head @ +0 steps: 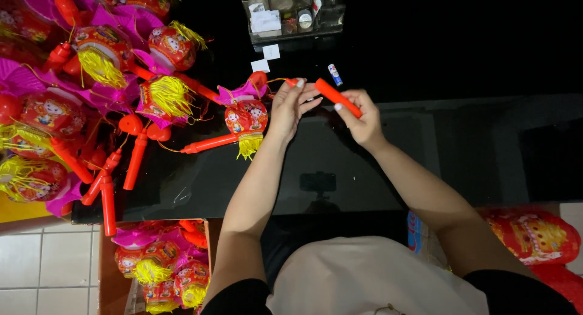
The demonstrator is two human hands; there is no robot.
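Upper centre of frame, above black desk (pixel 461 139): my right hand (pixel 364 118) clenched on orange handle (pixel 337 98); left hand (pixel 290 107) pinching its small end cap (pixel 292 82) — keep both aligned, twist gently, mind string.

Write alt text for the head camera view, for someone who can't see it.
Seen from above, a person's right hand holds a red plastic stick while the left hand pinches its end, over a glossy black table. Red and yellow toy lanterns with tassels and red handles are piled at left, more in a box below.
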